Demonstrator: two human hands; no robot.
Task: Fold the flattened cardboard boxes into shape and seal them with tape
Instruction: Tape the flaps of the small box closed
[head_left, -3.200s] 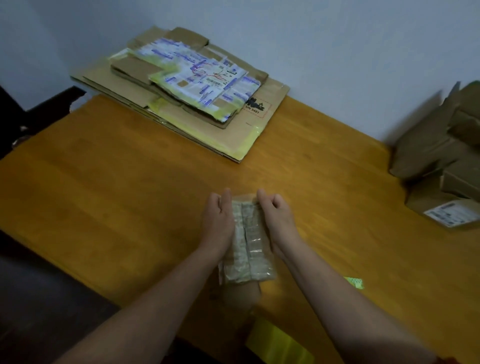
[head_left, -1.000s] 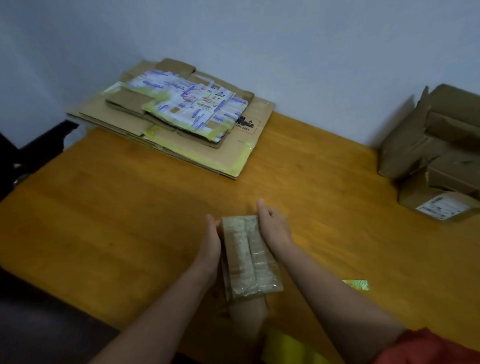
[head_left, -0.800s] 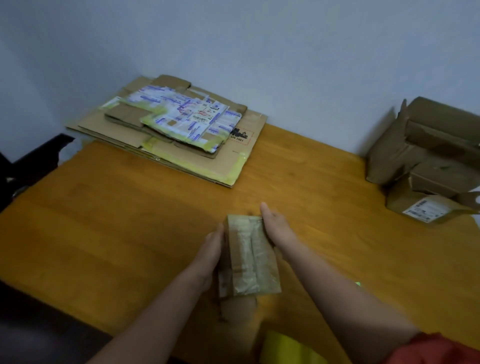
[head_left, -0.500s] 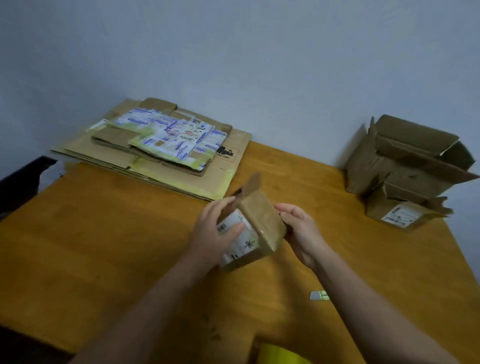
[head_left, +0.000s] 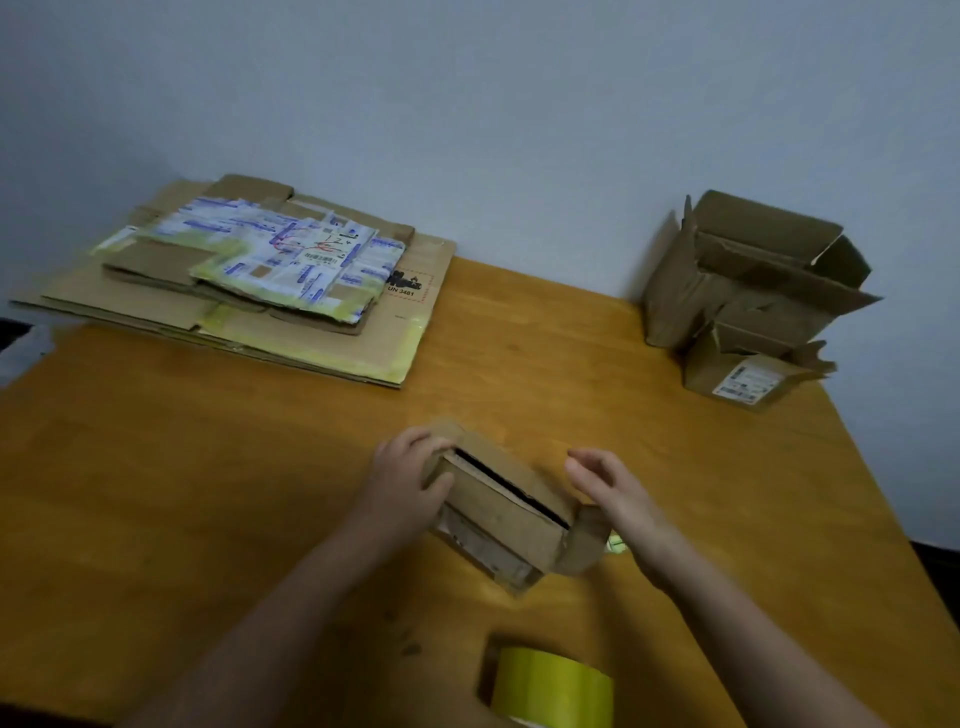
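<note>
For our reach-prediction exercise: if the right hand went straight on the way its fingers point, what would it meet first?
Probably the small cardboard box the left hand grips; how high the right hand hovers is unclear.

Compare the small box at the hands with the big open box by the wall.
The small box is smaller than the big box. The small box's flaps are nearly closed, leaving a dark slit; the big box's flaps stand open. The left hand grips the small box; no hand touches the big box. Both are brown cardboard.
</note>
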